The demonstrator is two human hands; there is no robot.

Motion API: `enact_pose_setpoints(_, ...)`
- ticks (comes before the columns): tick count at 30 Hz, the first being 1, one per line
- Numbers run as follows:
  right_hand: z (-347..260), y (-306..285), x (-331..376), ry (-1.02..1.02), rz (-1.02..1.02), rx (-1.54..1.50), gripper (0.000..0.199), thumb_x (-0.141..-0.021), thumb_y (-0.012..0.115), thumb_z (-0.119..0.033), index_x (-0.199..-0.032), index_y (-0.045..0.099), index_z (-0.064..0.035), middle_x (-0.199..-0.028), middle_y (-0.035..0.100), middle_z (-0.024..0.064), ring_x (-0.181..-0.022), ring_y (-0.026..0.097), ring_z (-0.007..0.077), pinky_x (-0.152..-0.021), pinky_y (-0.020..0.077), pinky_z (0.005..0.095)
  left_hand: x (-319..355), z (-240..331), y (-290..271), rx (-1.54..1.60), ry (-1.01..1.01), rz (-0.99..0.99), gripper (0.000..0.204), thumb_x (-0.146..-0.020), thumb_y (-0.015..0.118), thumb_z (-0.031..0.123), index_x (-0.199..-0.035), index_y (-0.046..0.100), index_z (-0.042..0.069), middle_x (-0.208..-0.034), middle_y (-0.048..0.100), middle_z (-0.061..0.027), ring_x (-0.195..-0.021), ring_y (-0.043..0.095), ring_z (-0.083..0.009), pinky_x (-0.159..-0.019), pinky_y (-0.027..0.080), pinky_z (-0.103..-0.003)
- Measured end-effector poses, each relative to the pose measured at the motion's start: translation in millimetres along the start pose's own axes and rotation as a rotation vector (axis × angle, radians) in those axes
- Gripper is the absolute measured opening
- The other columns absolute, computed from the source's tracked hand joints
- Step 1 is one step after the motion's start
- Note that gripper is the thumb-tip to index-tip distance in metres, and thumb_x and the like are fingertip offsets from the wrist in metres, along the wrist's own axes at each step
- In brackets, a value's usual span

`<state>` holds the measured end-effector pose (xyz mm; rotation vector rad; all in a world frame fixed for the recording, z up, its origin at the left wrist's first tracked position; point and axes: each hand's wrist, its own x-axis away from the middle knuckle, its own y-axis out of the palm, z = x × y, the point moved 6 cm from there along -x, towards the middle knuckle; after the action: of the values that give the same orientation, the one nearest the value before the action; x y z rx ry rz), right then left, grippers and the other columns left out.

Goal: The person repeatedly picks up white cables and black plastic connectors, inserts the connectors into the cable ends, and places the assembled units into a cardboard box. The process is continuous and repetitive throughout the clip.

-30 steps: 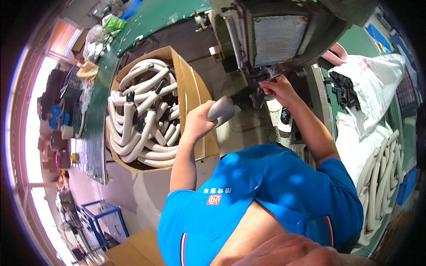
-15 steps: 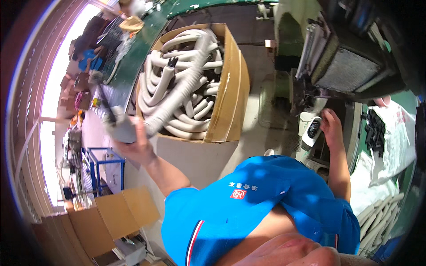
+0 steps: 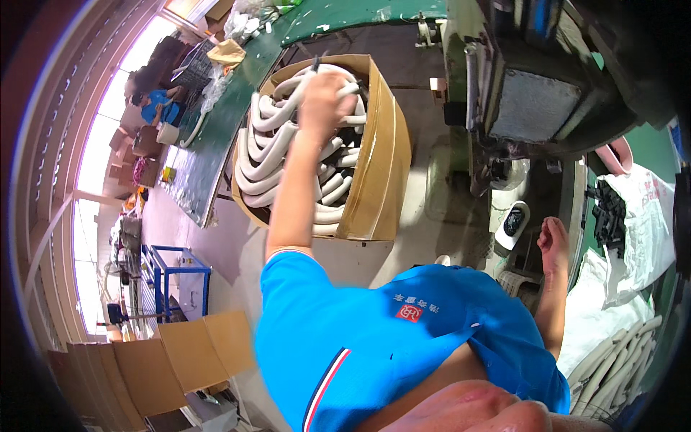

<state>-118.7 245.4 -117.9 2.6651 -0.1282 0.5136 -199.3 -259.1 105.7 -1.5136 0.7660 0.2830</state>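
Note:
My left hand (image 3: 324, 104) reaches over the far part of a tall cardboard box (image 3: 389, 151) filled with bent, off-white foam-like tubes (image 3: 263, 169). It rests on or just above the tubes, beside one with a black end (image 3: 315, 66). Blur and the back of the hand hide whether the fingers grip a tube. My right hand (image 3: 553, 236) hangs at the right, below the dark machine (image 3: 536, 108), its fingers curled in with nothing showing between them.
A green worktable (image 3: 216, 147) runs along the left, with a co-worker in blue (image 3: 155, 108) beyond it. A blue metal frame (image 3: 176, 270) and opened cardboard cartons (image 3: 180, 349) stand nearer. On the right are black parts (image 3: 608, 216), white sacks (image 3: 637, 237) and more tubes (image 3: 619, 360).
My left hand has swung from the box's near left side to its far part. The long tube it held is no longer distinct from the others. My right hand has dropped away from the machine.

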Motion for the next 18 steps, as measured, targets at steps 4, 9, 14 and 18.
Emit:
enact_pose_setpoints(4, 1, -58, 33, 0.029, 0.231, -0.036, 0.012, -0.090, 0.056, -0.020, -0.092, 0.058, -0.0085, -0.072, 0.051, -0.0029, -0.055, 0.043, 0.0056, -0.048, 0.0329, 0.0189, 19, 143, 91, 0.317, 0.197, -0.886, 0.034, -0.076, 0.066, 0.025, -0.106, 0.060, 0.011, -0.106, 0.060, -0.0145, -0.098, 0.057, -0.0330, -0.082, 0.048, -0.042)
enact_pose_setpoints(9, 7, -142, 69, -0.182, 0.302, 0.595, 0.017, -0.090, 0.055, -0.024, -0.093, 0.057, -0.0074, -0.066, 0.047, -0.0047, -0.056, 0.045, 0.0071, -0.051, 0.0367, 0.0207, 92, 214, 147, 0.500, 0.397, -0.891, 0.041, -0.083, 0.058, 0.032, -0.116, 0.056, 0.007, -0.103, 0.061, -0.0164, -0.098, 0.056, -0.0329, -0.085, 0.045, -0.042)
enact_pose_setpoints(14, -16, -264, 208, -0.075, 1.191, 1.602, 0.038, -0.077, 0.064, -0.021, -0.109, 0.054, -0.0035, -0.120, 0.046, 0.0189, -0.109, 0.044, 0.0364, -0.093, 0.0371, 0.0441, 119, 220, 136, 0.512, 0.128, -1.145, 0.035, -0.079, 0.062, 0.024, -0.111, 0.057, 0.009, -0.092, 0.061, -0.0126, -0.090, 0.059, -0.0292, -0.079, 0.047, -0.039)
enact_pose_setpoints(18, -5, -355, 339, 0.354, 1.555, 1.624, 0.036, -0.075, 0.062, -0.017, -0.107, 0.052, -0.0052, -0.114, 0.049, 0.0147, -0.105, 0.047, 0.0331, -0.089, 0.0387, 0.0466, 105, 222, 136, 0.439, 0.135, -1.133, 0.036, -0.078, 0.065, 0.021, -0.111, 0.056, 0.008, -0.092, 0.061, -0.0140, -0.086, 0.060, -0.0290, -0.076, 0.048, -0.038)
